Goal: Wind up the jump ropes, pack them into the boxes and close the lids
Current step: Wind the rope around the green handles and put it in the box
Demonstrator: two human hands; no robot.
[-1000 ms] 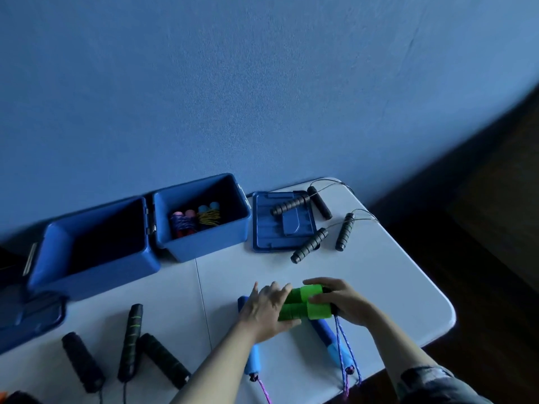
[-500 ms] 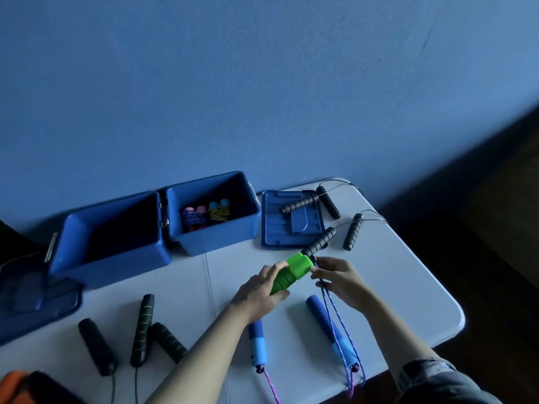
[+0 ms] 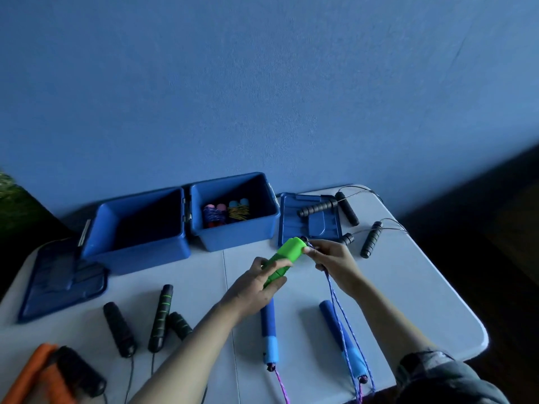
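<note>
My left hand (image 3: 256,284) grips the two bright green handles (image 3: 287,255) of a jump rope, held together above the table and tilted up to the right. My right hand (image 3: 332,258) pinches the blue-purple rope (image 3: 335,304) at the handles' top end; the rope hangs down off the table's front edge. Two open blue boxes stand at the back: the left box (image 3: 137,252) looks empty, the right box (image 3: 239,240) holds two wound ropes (image 3: 226,212) with pink and light-blue handles.
One blue lid (image 3: 309,225) lies right of the boxes, another lid (image 3: 61,284) at the far left. Black-handled ropes (image 3: 347,211) lie at the back right, more black handles (image 3: 159,316) front left, blue handles (image 3: 269,330) under my arms, orange handles (image 3: 32,374) bottom left.
The green handles were lifted off the table, brought together and tilted upward. My right hand shifted from the handles to the rope at their top end.
</note>
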